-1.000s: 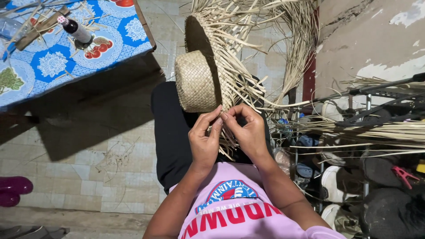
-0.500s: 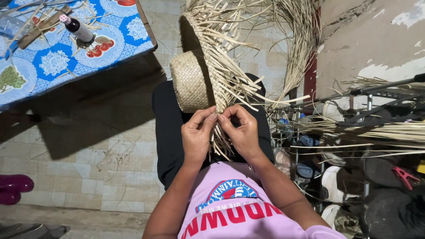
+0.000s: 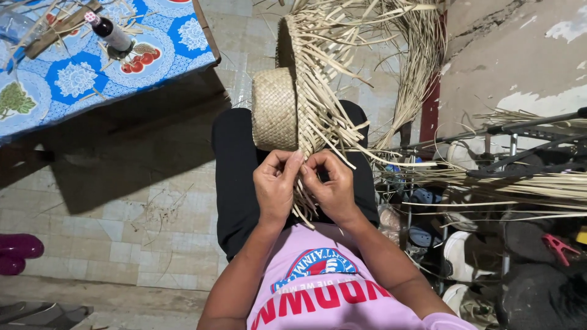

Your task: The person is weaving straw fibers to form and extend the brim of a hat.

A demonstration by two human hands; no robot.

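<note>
The hat (image 3: 287, 104) lies on the person's lap. Left hand (image 3: 276, 186) and right hand (image 3: 330, 186) meet at its brim, both grips pinched on loose strips (image 3: 327, 131)

Woven hat (image 3: 275, 110) tilted slightly, crown turned further toward the worktop (image 3: 36, 116). Left hand (image 3: 275, 183) and right hand (image 3: 330, 186) drawn closer together, fingertips nearly meeting on the loose straw strips (image 3: 324, 122) at the brim.
</note>
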